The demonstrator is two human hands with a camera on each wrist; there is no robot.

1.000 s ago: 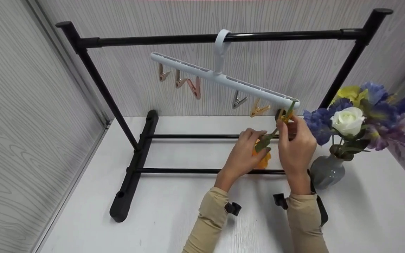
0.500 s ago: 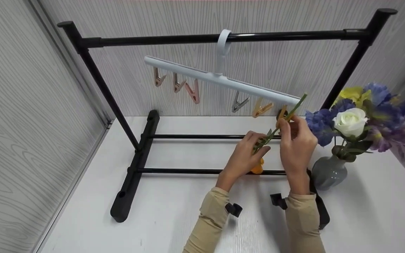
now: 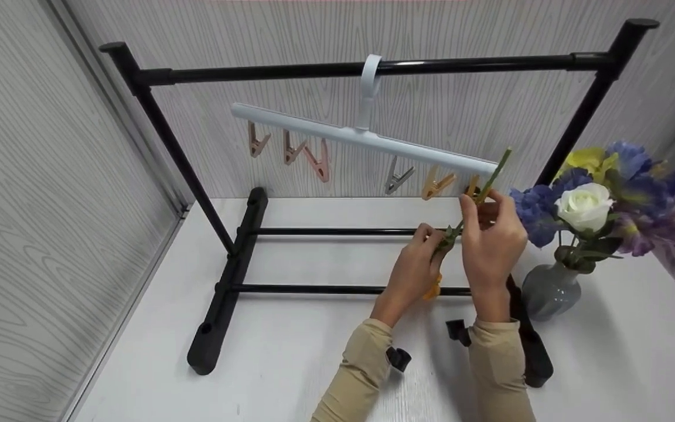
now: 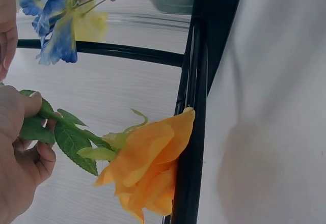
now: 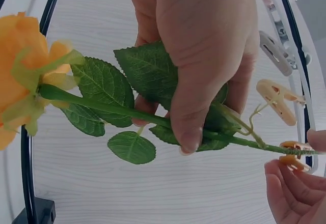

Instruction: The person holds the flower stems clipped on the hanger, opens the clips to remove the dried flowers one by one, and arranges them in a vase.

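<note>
My left hand (image 3: pixel 416 269) pinches the leafy green stem (image 5: pixel 107 104) of an orange rose (image 4: pixel 147 163) between thumb and fingers. The bloom points down by the rack's lower front bar, mostly hidden behind the hand in the head view. My right hand (image 3: pixel 495 240) pinches an orange clothespin (image 3: pixel 471 186) at the right end of a pale hanger (image 3: pixel 314 128). The stem's cut end (image 3: pixel 501 164) slants up past that clothespin and overlaps its jaws in the right wrist view. Green leaves (image 5: pixel 99 89) spread around my left thumb.
The hanger hooks over the top bar (image 3: pixel 255 71) of a black rack and tilts down to the right. Several other clothespins (image 3: pixel 317 164) hang from it. To the right stands a grey vase (image 3: pixel 551 293) with a white rose (image 3: pixel 585 205) and blue, yellow and purple flowers.
The stem's end has risen beside the hanger's right end. My left hand has turned and shifted slightly right, covering more of the bloom. The hanger's left end has swung left and lower in view.
</note>
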